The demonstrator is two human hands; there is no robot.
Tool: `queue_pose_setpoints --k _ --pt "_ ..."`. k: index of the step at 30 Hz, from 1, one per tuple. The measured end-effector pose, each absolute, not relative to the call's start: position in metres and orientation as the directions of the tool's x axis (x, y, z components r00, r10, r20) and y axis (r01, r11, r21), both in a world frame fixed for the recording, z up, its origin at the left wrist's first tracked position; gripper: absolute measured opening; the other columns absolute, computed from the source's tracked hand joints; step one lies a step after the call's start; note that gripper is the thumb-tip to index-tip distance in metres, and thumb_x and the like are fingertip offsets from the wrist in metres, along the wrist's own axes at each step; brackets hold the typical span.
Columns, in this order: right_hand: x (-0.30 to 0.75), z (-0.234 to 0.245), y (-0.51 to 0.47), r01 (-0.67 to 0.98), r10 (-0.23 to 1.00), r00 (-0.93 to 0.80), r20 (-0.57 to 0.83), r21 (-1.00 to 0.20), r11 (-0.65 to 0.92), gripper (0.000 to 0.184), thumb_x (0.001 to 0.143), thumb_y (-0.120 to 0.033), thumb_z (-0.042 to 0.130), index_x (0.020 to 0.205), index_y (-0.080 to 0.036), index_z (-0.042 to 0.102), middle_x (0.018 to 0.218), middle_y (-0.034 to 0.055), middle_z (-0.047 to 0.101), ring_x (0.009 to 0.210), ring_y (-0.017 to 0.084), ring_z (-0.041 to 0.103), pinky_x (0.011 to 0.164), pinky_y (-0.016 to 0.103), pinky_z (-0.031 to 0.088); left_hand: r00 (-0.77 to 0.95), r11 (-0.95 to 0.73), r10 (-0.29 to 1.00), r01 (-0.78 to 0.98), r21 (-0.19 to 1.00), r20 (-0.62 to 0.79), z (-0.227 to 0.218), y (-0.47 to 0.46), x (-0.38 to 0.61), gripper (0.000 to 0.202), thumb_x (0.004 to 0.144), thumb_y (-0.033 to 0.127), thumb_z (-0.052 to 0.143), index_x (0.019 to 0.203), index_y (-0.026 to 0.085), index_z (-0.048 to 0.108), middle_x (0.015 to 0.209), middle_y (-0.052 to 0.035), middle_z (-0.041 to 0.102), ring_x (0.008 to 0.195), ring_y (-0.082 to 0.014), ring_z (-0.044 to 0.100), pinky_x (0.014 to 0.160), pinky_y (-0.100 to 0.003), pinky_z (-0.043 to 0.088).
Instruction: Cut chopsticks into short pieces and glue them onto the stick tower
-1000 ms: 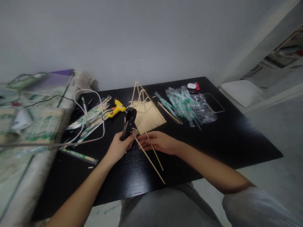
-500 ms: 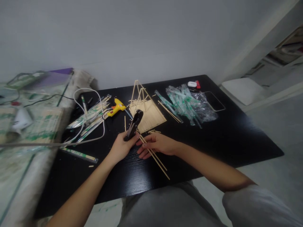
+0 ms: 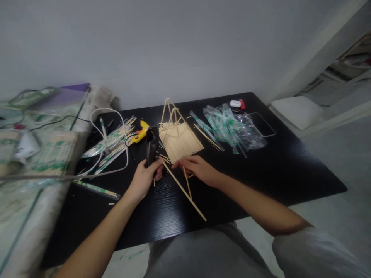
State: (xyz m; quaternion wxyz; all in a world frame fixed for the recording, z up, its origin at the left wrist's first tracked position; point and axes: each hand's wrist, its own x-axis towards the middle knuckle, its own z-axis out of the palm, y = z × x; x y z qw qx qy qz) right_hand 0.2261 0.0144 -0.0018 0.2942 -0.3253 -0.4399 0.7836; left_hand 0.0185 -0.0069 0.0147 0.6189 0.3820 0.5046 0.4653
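Black wooden table (image 3: pixel 278 170), grey wall behind, pale floor at right

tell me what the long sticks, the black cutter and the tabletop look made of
Long sticks under the right hand: pale, matte, thin and straight, likely bamboo or wood. Black cutter in the left hand: dark with a dull sheen, probably metal with plastic grips; hard to tell. Tabletop: black with fine grain lines, seemingly wood or veneer.
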Motion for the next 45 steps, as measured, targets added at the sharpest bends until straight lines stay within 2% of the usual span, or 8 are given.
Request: queue_pose_setpoints --k 4,9,14,26,30,34,38,45 --pt "0.227 0.004 0.015 -0.268 0.860 -0.497 -0.116 -0.922 -0.279 0.040 0.089 -0.053 0.070 0.101 -0.016 0.076 0.064 -0.0034 0.057 0.059 0.009 0.057 0.061 0.023 0.052 0.000 0.290 0.951 -0.340 0.894 -0.309 0.019 -0.003 0.018 0.032 0.078 0.033 0.076 0.069 0.017 0.051 0.056 0.0073 0.043 0.042 -0.0038 0.035 0.040 -0.018 0.029" --pt "0.224 0.004 0.013 -0.330 0.859 -0.498 -0.114 -0.892 -0.310 0.041 0.083 -0.052 0.076 0.100 -0.015 0.076 0.085 0.0056 0.074 0.080 0.016 0.072 0.079 0.031 0.060 -0.079 0.265 0.941 -0.430 0.863 -0.329 0.019 0.000 0.017 0.026 0.074 0.028 0.078 0.072 0.014 0.055 0.061 0.0049 0.052 0.043 -0.0034 0.039 0.040 -0.018 0.031" --pt "0.223 0.005 0.013 -0.350 0.858 -0.504 -0.101 -0.884 -0.310 0.042 0.082 -0.046 0.080 0.110 -0.015 0.076 0.099 0.0087 0.077 0.096 0.020 0.075 0.091 0.038 0.061 -0.181 0.218 0.927 -0.454 0.864 -0.329 0.020 0.001 0.017 0.024 0.071 0.025 0.079 0.079 0.014 0.060 0.066 0.0023 0.061 0.045 -0.0049 0.044 0.043 -0.020 0.038" --pt "0.224 0.011 0.015 -0.303 0.910 -0.388 -0.144 -0.913 -0.274 0.036 0.068 -0.025 0.089 0.102 -0.018 0.079 0.089 0.0050 0.081 0.085 0.020 0.077 0.092 0.042 0.061 -0.258 0.158 0.918 -0.461 0.873 -0.302 0.020 0.002 0.016 0.029 0.066 0.027 0.083 0.085 0.015 0.064 0.071 0.0008 0.066 0.054 -0.0088 0.052 0.050 -0.022 0.044" --pt "0.226 0.011 0.017 -0.332 0.956 -0.269 -0.115 -0.921 -0.204 0.029 0.073 -0.035 0.087 0.094 -0.017 0.080 0.084 0.0056 0.079 0.080 0.019 0.076 0.089 0.041 0.062 -0.243 0.131 0.942 -0.361 0.923 -0.229 0.016 0.001 0.015 0.027 0.071 0.032 0.082 0.084 0.016 0.065 0.075 -0.0001 0.067 0.058 -0.0091 0.054 0.055 -0.022 0.045" --pt "0.231 0.008 0.024 -0.360 0.985 -0.148 -0.093 -0.922 -0.141 0.031 0.072 -0.042 0.087 0.091 -0.019 0.079 0.081 0.0034 0.076 0.075 0.016 0.074 0.085 0.037 0.063 -0.198 0.132 0.967 -0.156 0.979 -0.162 0.012 -0.002 0.016 0.030 0.073 0.039 0.082 0.083 0.015 0.067 0.065 0.0014 0.062 0.057 -0.0099 0.053 0.057 -0.022 0.045" --pt "0.233 0.008 0.027 -0.337 0.999 -0.028 -0.039 -0.940 -0.046 0.027 0.073 -0.041 0.087 0.086 -0.019 0.078 0.090 0.0033 0.077 0.083 0.016 0.073 0.089 0.036 0.063 -0.088 0.176 0.981 0.052 0.983 -0.171 0.008 -0.006 0.018 0.035 0.072 0.046 0.081 0.083 0.015 0.068 0.063 0.0007 0.062 0.055 -0.0122 0.053 0.054 -0.024 0.043" --pt "0.230 0.013 0.022 -0.281 0.997 -0.053 0.063 -0.959 0.046 0.031 0.080 -0.047 0.080 0.089 -0.017 0.074 0.091 0.0047 0.078 0.087 0.019 0.076 0.085 0.038 0.065 0.079 0.123 0.984 0.329 0.936 -0.157 0.001 -0.008 0.017 0.031 0.083 0.046 0.069 0.092 0.017 0.067 0.080 -0.0024 0.071 0.064 -0.0142 0.056 0.062 -0.026 0.044"
